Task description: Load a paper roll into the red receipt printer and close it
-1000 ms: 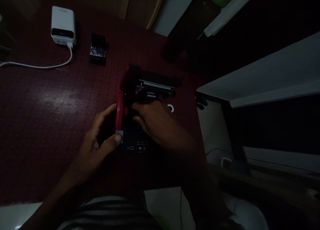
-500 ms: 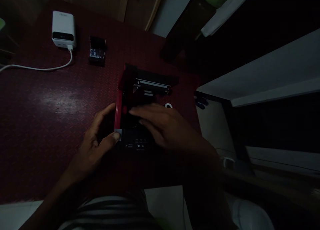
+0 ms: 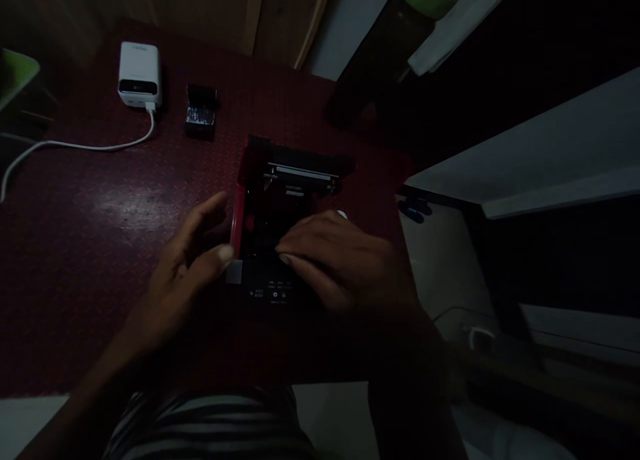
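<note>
Red-and-black device [image 3: 265, 237] under right hand [image 3: 345, 260]

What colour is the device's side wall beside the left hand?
Red side wall, seen best in the head view.

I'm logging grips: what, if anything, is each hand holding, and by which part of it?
The left hand, open beside the device, holds nothing. Whether the right hand, over the device, pinches anything cannot be told: too dark.

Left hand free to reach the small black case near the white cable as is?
Probably yes: the left hand looks empty and open beside the red-and-black device, and only tabletop shows between it and the small black case. The white cable lies left of that path.
</note>
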Demonstrator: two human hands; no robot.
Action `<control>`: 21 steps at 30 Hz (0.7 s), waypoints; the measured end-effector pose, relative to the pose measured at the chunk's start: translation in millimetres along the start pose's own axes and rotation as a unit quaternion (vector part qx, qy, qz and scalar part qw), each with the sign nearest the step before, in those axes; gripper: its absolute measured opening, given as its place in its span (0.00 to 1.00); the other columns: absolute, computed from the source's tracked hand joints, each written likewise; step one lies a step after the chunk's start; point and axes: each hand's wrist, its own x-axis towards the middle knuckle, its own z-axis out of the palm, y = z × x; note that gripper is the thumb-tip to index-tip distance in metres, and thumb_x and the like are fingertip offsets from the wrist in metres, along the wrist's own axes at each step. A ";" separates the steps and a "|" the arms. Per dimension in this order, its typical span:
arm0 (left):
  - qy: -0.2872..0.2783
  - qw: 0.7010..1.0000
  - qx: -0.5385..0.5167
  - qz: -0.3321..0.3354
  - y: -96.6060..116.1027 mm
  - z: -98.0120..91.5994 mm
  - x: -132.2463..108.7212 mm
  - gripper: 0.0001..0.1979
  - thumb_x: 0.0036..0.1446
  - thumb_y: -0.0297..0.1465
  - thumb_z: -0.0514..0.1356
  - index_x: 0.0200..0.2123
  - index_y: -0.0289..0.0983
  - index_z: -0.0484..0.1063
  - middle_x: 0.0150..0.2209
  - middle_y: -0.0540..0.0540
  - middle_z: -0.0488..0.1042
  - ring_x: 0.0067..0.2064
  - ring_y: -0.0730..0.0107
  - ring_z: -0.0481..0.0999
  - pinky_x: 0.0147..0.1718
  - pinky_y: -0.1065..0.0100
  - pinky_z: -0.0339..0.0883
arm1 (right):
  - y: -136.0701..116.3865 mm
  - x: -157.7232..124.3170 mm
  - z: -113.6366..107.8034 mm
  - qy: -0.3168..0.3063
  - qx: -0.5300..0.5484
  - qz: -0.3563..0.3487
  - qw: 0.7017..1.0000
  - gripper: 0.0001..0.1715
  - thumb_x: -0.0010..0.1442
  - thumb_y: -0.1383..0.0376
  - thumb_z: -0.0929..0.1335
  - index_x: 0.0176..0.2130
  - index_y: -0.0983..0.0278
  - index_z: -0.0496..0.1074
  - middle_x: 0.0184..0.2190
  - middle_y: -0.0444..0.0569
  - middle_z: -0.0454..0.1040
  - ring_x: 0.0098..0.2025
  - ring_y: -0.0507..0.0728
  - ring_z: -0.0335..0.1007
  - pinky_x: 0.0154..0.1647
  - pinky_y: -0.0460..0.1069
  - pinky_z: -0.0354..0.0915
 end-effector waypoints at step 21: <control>0.031 0.997 -0.026 -0.072 4.1 20.7 6.4 0.39 0.64 0.44 0.73 0.75 0.48 0.71 0.77 0.44 0.70 0.79 0.38 0.66 0.76 0.42 0.65 | -27.7 -54.2 37.7 0.086 -0.241 0.044 0.966 0.10 0.79 0.71 0.69 0.54 0.60 0.79 0.63 0.53 0.86 0.69 0.60 0.81 0.72 0.58 0.73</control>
